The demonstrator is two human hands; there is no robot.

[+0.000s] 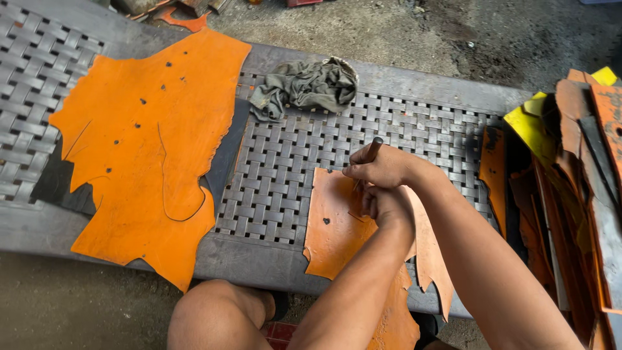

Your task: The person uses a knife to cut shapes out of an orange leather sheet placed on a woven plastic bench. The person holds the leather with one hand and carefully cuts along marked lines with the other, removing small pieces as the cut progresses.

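The right hand (pixel 382 166) pinches a dark pen-like tool (pixel 369 157), tip down-left on the orange leather piece (pixel 334 227), shaft slanting upper right; the left hand (pixel 387 204), curled, presses the leather just below.

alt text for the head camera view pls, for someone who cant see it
A person's right hand holds a dark pen-like tool to a small orange leather piece, the left hand pressing it onto a grey woven bench. A larger orange hide lies left, a crumpled grey rag behind.
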